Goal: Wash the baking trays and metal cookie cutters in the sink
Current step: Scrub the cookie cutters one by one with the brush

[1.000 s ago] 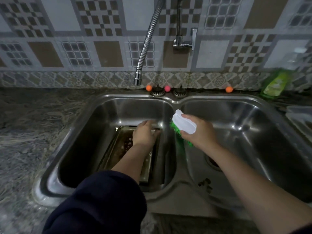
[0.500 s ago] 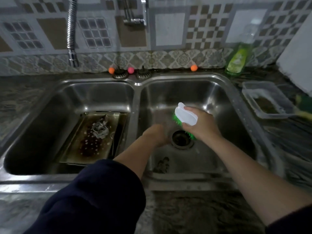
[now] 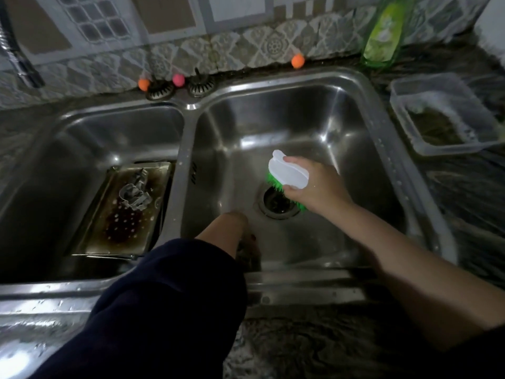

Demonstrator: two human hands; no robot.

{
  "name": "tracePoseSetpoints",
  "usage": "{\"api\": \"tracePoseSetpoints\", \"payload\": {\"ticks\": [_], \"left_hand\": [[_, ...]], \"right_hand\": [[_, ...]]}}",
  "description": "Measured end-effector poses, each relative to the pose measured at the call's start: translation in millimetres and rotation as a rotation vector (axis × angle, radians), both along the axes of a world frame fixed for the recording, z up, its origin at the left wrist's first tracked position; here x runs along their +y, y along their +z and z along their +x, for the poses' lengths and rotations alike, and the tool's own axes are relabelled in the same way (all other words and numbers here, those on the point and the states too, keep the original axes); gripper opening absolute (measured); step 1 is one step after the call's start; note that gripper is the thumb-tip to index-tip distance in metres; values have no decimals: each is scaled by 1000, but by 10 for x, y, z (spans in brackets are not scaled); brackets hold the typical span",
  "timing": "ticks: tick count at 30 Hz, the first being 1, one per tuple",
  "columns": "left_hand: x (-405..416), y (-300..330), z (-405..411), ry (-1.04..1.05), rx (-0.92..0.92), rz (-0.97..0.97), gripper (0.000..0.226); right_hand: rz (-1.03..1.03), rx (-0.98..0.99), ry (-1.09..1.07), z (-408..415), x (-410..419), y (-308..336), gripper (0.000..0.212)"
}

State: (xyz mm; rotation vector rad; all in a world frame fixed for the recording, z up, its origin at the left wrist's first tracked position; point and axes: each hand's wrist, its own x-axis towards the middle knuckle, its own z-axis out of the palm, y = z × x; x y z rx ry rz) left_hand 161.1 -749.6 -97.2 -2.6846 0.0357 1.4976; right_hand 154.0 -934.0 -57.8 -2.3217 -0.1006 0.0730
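A: Which step is this?

B: Scrubbing looks ready but not begun, I'd judge; the right hand grips a white-backed scrub brush with green bristles over the drain of the right basin; the left hand reaches down at that basin's near wall, mostly hidden behind its forearm and dark sleeve; I cannot tell how its fingers lie.

A: And the things to wash?

B: In the left basin; one stained baking tray that I can count, with metal cookie cutters lying on its far half; how many cutters, I cannot tell.

A: So next?

B: Probably bringing a dirty piece under the brush; that calls for a firm hold on wet metal.

A: Anything else?

B: One green soap bottle far right; one clear plastic container on the right counter; three small coloured balls along the far rim.
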Motion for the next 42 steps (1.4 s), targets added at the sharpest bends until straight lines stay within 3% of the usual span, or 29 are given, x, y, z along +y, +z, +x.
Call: {"api": "tracePoseSetpoints", "payload": {"ticks": [4,8,11,15,20,26,29,34,38,42], "left_hand": [[-17,-38,48,34,0,-13,49],[-11,-15,89,-51,-241,-45,48],[-22,13,91,39,-328,-168,51],[-37,-98,77,96,-270,-266,83],[-36,-199,25,-3,-264,-191,116],[-3,-252,97,-123,-330,-318,68],[-8,-306,122,-180,-379,-338,63],[-28,-386,199,-99,-451,-462,61],[-127,-199,270,-9,-642,-570,68],[-320,181,324,192,-854,-798,68]], "right_hand": [[-4,-10,-23,13,-43,-1,62],[-11,-1,-50,0,-81,25,62],[-6,-27,-74,-9,-95,54,61],[-30,-48,-105,-19,-106,97,61],[-36,-60,-115,-95,-119,109,60],[5,-55,-165,-171,-232,70,61],[-3,-61,-188,-192,-284,60,62],[0,-76,-223,-198,-342,68,61],[17,-109,-236,-193,-400,118,62],[26,-163,-251,-167,-502,345,61]]}}
